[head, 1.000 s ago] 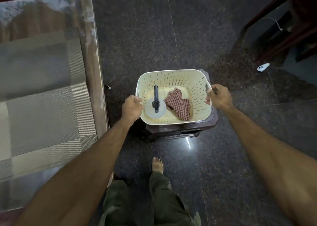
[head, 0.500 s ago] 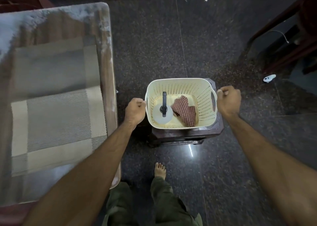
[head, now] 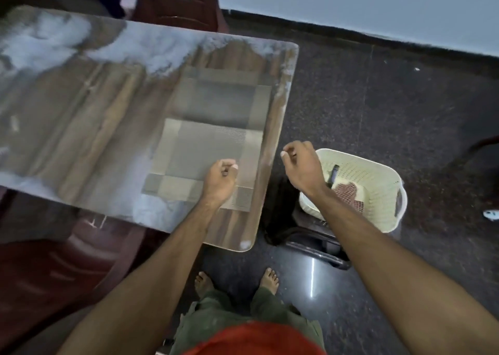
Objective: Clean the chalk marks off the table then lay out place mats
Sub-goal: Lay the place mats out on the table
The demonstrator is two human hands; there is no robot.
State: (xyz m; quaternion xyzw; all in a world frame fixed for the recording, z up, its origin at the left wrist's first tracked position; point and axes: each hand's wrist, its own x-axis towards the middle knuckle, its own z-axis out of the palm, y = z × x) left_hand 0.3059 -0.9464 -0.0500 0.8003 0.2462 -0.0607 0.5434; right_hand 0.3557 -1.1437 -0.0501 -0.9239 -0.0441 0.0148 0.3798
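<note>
The wooden table (head: 81, 128) carries white chalk smears (head: 43, 44) along its far side and its near edge. Two woven place mats lie at its right end: a near mat (head: 189, 155) and a far mat (head: 221, 98) that overlap. My left hand (head: 220, 179) hovers over the near mat's right corner, fingers curled, holding nothing. My right hand (head: 302, 165) hangs between the table's end and the cream basket (head: 378, 171), also curled and empty. In the basket lie a red checked cloth (head: 348, 192) and a dark-topped spray bottle (head: 333, 174), partly hidden by my right forearm.
The basket stands on a dark stool (head: 310, 236) just right of the table. Maroon chairs stand at the near left (head: 67, 268) and behind the table (head: 175, 6). A small white object (head: 490, 214) lies on the dark floor at far right. My bare feet are below.
Both hands have let go of the basket's rim and moved left toward the table. My view has swung left and up, so the whole table end shows.
</note>
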